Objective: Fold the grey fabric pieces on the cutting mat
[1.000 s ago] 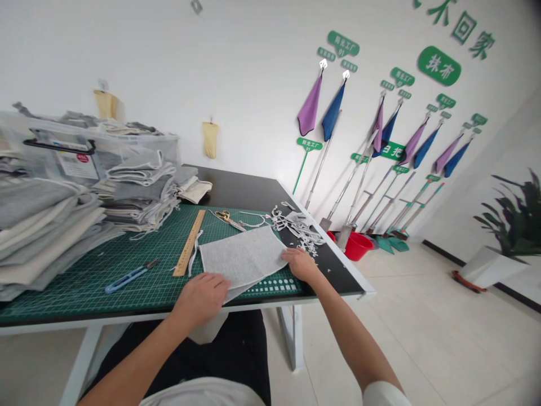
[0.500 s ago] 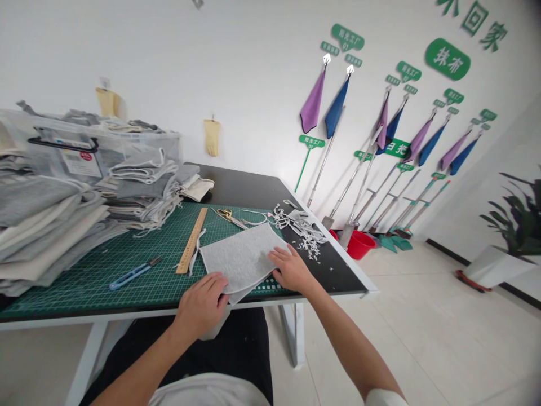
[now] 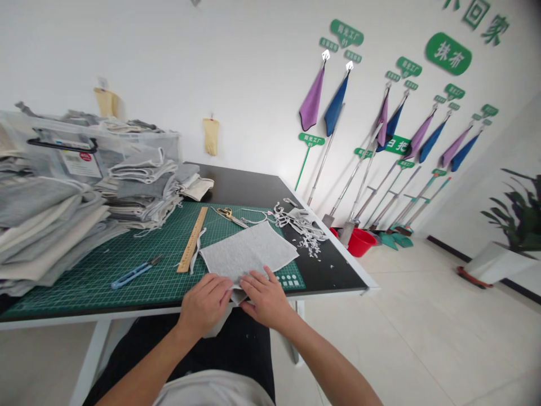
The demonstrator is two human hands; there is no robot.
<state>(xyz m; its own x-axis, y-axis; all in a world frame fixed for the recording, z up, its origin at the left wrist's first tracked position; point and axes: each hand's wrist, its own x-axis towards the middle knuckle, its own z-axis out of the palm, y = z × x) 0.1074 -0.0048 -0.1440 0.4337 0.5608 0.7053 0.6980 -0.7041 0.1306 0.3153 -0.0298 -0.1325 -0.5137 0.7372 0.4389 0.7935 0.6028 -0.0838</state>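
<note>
A pale grey fabric piece (image 3: pixel 247 248) lies on the green cutting mat (image 3: pixel 156 293) at the table's near edge, with another layer's corner poking out below it. My left hand (image 3: pixel 205 301) grips its near left corner, fingers on top and thumb at the edge. Close beside it, my right hand (image 3: pixel 266 299) takes the same near edge, fingers over the cloth and thumb below; its exact hold is partly hidden. Left of the fabric are a wooden ruler (image 3: pixel 192 239) and a thin fabric strip (image 3: pixel 196 254). Scissors with gold handles (image 3: pixel 228 213) rest just beyond it.
A blue utility knife (image 3: pixel 135 273) lies on the mat. Stacks of folded fabric (image 3: pixel 46 225) and a clear plastic bin (image 3: pixel 160 144) fill the left side. Fabric scraps (image 3: pixel 300 225) are heaped at right. Past the table stand a red bucket (image 3: pixel 361 241) and mops along the wall.
My right hand has moved left and nearer, from the fabric's right side to its near edge beside my left hand. The left hand has barely shifted.
</note>
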